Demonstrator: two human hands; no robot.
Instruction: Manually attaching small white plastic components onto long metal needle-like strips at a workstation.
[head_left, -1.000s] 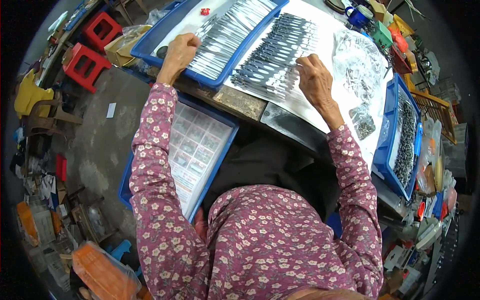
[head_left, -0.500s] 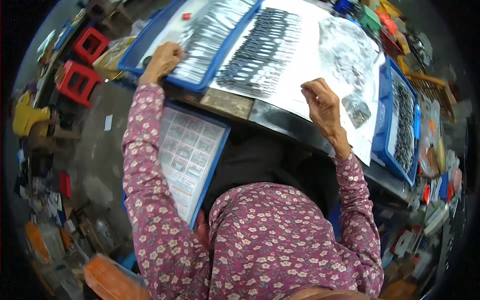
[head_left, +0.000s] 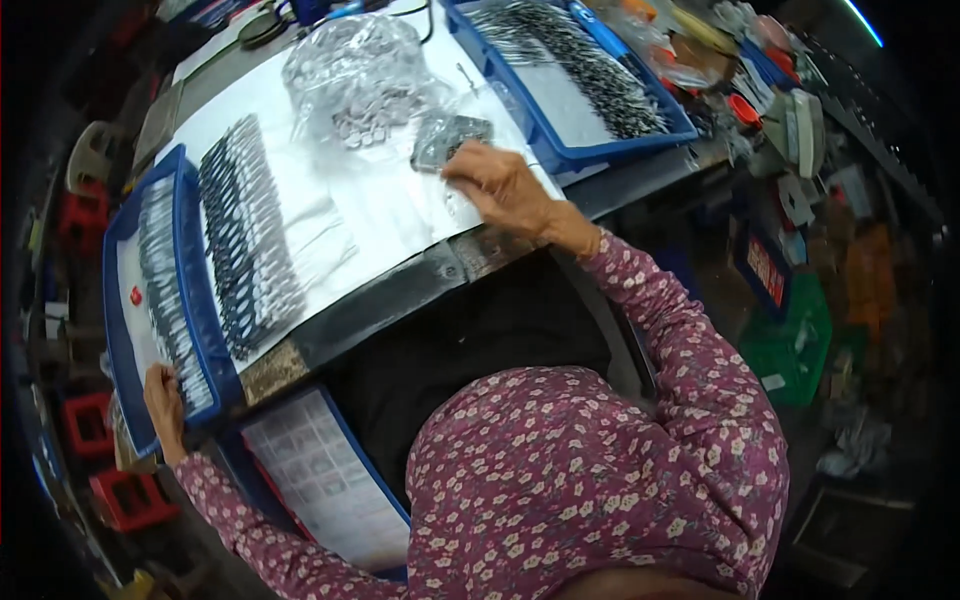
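My left hand (head_left: 165, 402) is at the near end of a blue tray (head_left: 112, 300) on the left. Its fingers curl beside a row of slim silvery pieces (head_left: 165, 270); what they hold is hidden. Over the table's front part, my right hand (head_left: 508, 192) has thumb and fingertips drawn together, slightly blurred. Just beyond those fingertips lies a small clear pack of dark bits (head_left: 450, 142). Between the hands, a long row of dark and silvery pieces with oval holes (head_left: 240, 240) lies on white paper (head_left: 320, 225).
A clear plastic bag (head_left: 350, 60) with small pale pieces lies at the table's middle. Another blue tray (head_left: 600, 155), with many thin dark and silvery pieces, stands at the far right. Below the table edge is a shallow tray with a printed sheet (head_left: 310, 450). Red stools (head_left: 130, 498) stand at left.
The view has swung to the right, so the table sits further left. My right hand has moved to beside the small clear pack. My left hand stays at the left tray.
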